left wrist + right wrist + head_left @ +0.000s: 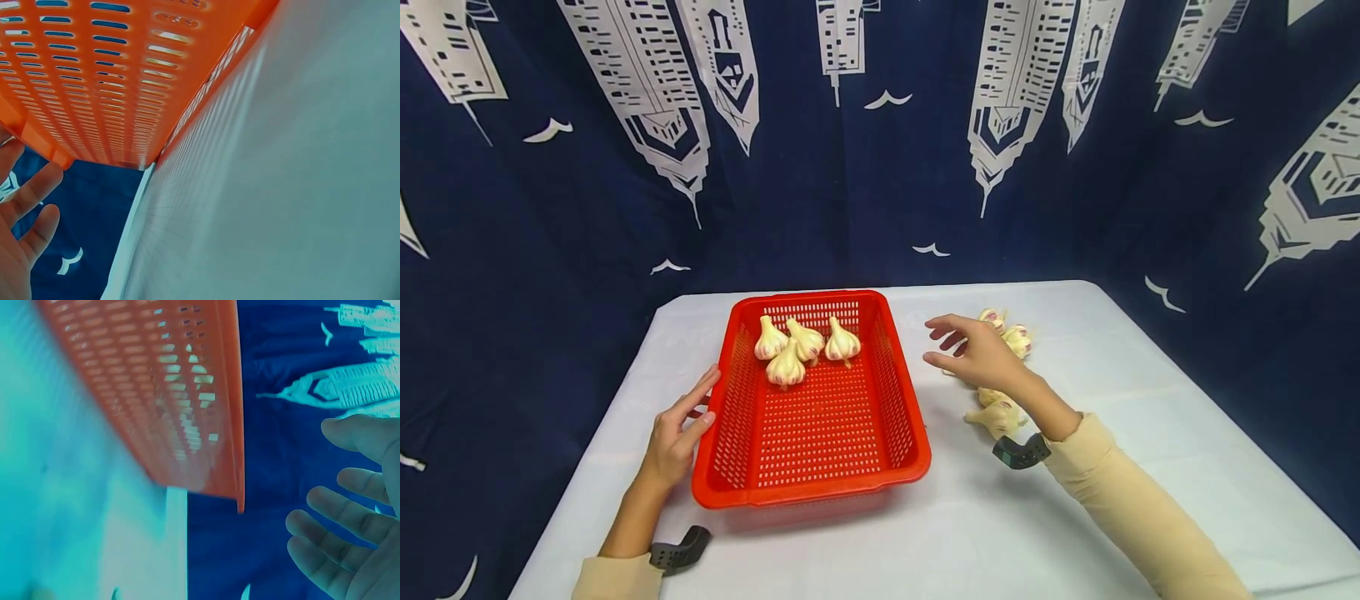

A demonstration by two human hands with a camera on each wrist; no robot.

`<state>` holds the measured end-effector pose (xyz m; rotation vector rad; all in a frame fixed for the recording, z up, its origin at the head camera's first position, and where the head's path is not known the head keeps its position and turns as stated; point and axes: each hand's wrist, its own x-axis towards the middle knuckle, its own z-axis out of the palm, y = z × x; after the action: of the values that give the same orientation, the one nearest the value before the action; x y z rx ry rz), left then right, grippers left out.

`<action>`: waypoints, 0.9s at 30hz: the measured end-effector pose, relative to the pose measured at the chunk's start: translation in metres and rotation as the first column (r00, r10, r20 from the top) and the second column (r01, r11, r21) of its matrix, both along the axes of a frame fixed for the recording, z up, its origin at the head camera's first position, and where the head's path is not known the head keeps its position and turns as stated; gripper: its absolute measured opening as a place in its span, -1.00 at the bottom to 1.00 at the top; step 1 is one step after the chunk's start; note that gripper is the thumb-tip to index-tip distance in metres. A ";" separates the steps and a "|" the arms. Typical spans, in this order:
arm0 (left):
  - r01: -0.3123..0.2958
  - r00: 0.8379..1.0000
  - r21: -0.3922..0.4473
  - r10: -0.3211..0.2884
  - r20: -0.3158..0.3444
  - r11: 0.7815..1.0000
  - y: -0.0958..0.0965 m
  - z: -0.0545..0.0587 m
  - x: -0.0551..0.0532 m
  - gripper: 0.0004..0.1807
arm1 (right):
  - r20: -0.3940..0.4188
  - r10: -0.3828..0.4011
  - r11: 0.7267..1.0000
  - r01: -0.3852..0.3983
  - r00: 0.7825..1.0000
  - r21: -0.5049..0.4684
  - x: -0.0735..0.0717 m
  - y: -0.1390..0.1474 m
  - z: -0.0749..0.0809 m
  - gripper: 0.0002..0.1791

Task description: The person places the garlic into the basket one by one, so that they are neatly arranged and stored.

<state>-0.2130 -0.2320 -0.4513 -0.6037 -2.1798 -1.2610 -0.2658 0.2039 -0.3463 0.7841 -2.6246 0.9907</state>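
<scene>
A red plastic basket with slotted sides stands on the table, several garlic bulbs grouped towards its far end. My left hand rests against the basket's left rim, fingers fairly straight; in the left wrist view the fingers reach up beside the rim. To the right of the basket, my right hand hovers with loosely bent fingers and nothing in it. Beneath and behind that hand lie more garlic bulbs, partly hidden by the hand and forearm. The right wrist view shows the fingers spread apart from the basket.
A white cloth covers the table. Behind it hangs a dark blue curtain printed with white buildings. Black bands sit at both wrists, the left one near the table's front.
</scene>
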 end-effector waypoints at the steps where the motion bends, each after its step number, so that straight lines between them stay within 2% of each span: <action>1: 0.000 1.000 0.004 0.000 -0.001 1.000 0.000 0.000 0.000 -0.41 | 0.003 -0.006 1.000 0.006 1.000 -0.003 0.001 0.005 -0.002 -0.51; 6: 0.005 1.000 0.021 -0.005 -0.008 1.000 0.000 -0.001 -0.001 -0.41 | 0.046 -0.025 1.000 0.025 0.999 -0.004 0.004 0.026 -0.012 -0.50; 9: 0.010 1.000 0.021 -0.010 -0.006 1.000 0.000 -0.001 -0.001 -0.41 | 0.070 -0.044 0.998 0.040 0.997 0.053 0.008 0.036 -0.016 -0.47; 14: 0.014 1.000 0.030 -0.014 -0.014 0.999 0.001 0.000 0.000 -0.41 | 0.066 -0.089 0.985 0.078 0.994 0.153 0.011 0.043 -0.019 -0.46; 22: 0.020 1.000 0.033 -0.019 -0.008 0.999 0.000 0.000 -0.001 -0.40 | 0.107 -0.086 0.972 0.060 0.991 0.226 0.018 0.057 -0.026 -0.65; 27: 0.009 1.000 0.025 -0.009 0.005 1.000 0.000 -0.002 0.000 -0.40 | 0.105 -0.129 0.972 0.105 0.986 0.213 0.027 0.068 -0.038 -0.67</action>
<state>-0.2133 -0.2325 -0.4534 -0.6017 -2.1645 -1.2933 -0.2389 0.2717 -0.3841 0.6205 -2.8728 0.7636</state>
